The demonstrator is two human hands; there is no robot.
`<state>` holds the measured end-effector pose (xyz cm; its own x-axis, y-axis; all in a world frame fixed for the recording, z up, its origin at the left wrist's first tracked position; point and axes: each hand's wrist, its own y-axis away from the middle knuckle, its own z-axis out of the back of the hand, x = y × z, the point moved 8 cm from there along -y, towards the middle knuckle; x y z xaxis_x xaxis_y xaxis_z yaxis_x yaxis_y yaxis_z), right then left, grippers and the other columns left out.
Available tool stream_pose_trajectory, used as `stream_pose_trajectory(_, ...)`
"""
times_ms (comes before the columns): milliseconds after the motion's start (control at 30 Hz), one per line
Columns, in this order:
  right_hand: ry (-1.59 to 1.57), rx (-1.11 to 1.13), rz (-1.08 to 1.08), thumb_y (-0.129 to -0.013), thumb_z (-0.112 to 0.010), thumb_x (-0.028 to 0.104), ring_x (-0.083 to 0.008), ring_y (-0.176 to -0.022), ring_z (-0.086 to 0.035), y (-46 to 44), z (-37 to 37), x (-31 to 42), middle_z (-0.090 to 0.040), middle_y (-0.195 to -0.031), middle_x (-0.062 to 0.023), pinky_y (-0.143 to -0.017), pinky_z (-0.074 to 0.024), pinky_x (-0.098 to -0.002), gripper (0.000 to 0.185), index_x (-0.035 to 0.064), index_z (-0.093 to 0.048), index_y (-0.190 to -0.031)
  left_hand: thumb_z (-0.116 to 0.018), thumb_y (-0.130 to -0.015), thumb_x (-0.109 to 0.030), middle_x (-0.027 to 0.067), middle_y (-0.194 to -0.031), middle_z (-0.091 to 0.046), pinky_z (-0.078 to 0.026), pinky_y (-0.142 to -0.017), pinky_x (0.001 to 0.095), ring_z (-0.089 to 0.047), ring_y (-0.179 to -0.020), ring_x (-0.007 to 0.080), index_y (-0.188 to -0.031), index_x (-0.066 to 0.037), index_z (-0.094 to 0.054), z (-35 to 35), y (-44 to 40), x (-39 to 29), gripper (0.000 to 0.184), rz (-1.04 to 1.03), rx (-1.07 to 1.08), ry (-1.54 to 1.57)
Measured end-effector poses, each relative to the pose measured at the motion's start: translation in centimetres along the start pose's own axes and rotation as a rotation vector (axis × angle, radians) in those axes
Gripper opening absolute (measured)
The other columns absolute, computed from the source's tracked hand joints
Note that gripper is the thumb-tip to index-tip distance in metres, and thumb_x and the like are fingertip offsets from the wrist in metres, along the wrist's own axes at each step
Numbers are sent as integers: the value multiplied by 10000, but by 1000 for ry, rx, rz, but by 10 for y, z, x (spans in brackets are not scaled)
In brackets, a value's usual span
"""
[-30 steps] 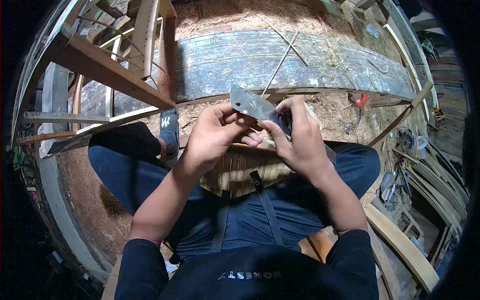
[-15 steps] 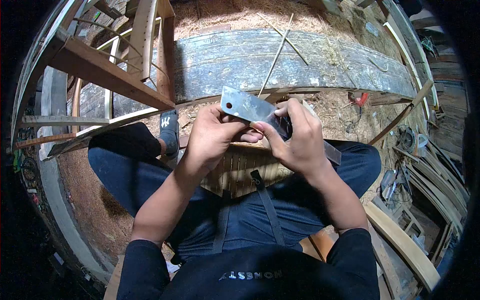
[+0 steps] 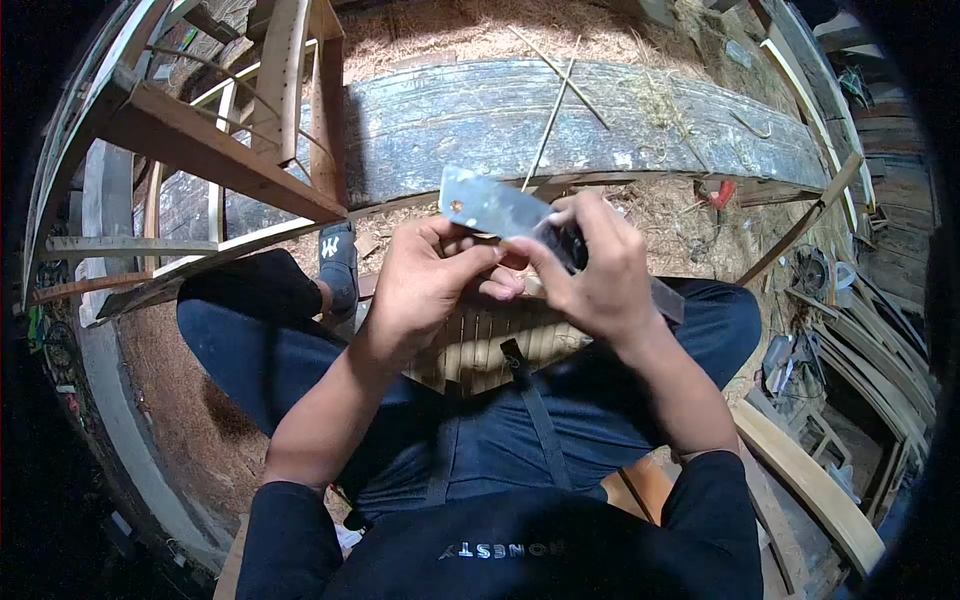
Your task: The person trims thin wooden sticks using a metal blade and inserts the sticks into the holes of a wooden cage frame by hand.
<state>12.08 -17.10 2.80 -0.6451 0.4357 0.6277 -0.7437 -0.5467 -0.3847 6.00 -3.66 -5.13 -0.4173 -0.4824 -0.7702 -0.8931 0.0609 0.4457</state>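
A cleaver-like metal blade [image 3: 490, 203] with a round hole near its far left corner is held up in front of my lap. My right hand [image 3: 605, 265] is closed around its dark right end, thumb along the lower edge. Just below the blade, my left hand [image 3: 430, 275] is closed, thumb and fingers pinched together. Whatever those fingers hold, if anything, is hidden. Under both hands, a slatted wooden piece [image 3: 475, 345] shows between my legs. Beside my right wrist lies the end of a dark wooden block [image 3: 666, 300].
A long weathered plank [image 3: 450, 130] crosses ahead, with thin sticks [image 3: 555, 120] on it. A wooden frame [image 3: 215, 145] stands at the left. On the right are a red-handled tool [image 3: 720, 195], a leaning strip [image 3: 805, 220] and stacked curved wood [image 3: 870, 370]. Sawdust covers the ground.
The blade has tilted slightly and catches the light differently. My left thumb has drawn back a little from my right thumb. The camera view has shifted slightly.
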Motion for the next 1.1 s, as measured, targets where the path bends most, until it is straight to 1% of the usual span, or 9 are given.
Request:
stream_pose_trajectory(67,1,-2,5,-818,-798,279,-373,-650,-608,0,1,1,-580,-725,-188,-576,-478,-436,396,-4,-521,-811,-626,-952,-35,166,-917,-710,-604,-685,249,-718,-759,195,-1127,84,-633,-3,1,-2,211,1,5,29)
stream_pose_trajectory(133,75,39,-158,-817,-800,281,-380,-661,-619,-1,2,-16,-589,-731,-195,-582,-486,-434,398,-10,-529,-828,-619,-957,-36,168,-916,-709,-601,-679,249,-718,-754,197,-1128,85,-631,-3,3,-2,210,10,12,54)
stream_pose_trajectory(233,73,23,-46,-820,-799,286,-363,-643,-621,1,1,2,-577,-696,-182,-583,-498,-425,407,-14,-523,-809,-609,-964,-36,171,-916,-708,-602,-676,256,-717,-749,196,-1135,86,-628,-4,2,0,212,2,35,61)
stream_pose_trajectory(300,37,30,24,-826,-796,296,-330,-618,-620,1,-2,8,-564,-673,-160,-560,-499,-411,415,-13,-519,-793,-622,-972,-108,135,-907,-712,-574,-656,234,-705,-727,161,-1139,57,-627,-2,2,1,235,-52,67,20)
stream_pose_trajectory(333,35,59,-53,-829,-795,308,-314,-625,-631,2,-4,-3,-575,-683,-160,-540,-501,-407,424,-21,-529,-810,-622,-972,-108,135,-907,-712,-574,-656,234,-705,-727,161,-1139,57,-627,-2,3,0,235,-47,66,15)
stream_pose_trajectory(400,94,0,-30,-830,-795,320,-315,-621,-629,-2,1,-7,-576,-686,-156,-541,-501,-407,434,-20,-526,-812,-575,-978,-28,180,-920,-705,-611,-670,277,-720,-749,214,-1108,94,-626,-4,4,-2,186,-2,31,49)
stream_pose_trajectory(567,25,34,-34,-822,-799,312,-356,-632,-621,2,-3,-1,-587,-716,-181,-564,-494,-421,414,-7,-535,-835,-544,-973,11,189,-892,-697,-612,-657,284,-719,-732,231,-1082,102,-620,0,3,2,161,-33,70,51)
stream_pose_trajectory(1000,-12,15,37,-835,-787,309,-323,-614,-617,4,-4,9,-574,-687,-165,-552,-489,-402,403,-10,-540,-825,-557,-983,-37,170,-830,-688,-584,-589,282,-705,-681,219,-1068,103,-625,-6,5,-4,177,-102,90,13)
stream_pose_trajectory(1100,81,3,-25,-846,-779,332,-308,-581,-605,0,-1,-9,-559,-666,-150,-525,-488,-404,427,-5,-523,-795,-568,-979,-37,176,-832,-688,-582,-583,283,-704,-671,222,-1054,110,-629,-6,8,-6,177,-56,50,28)
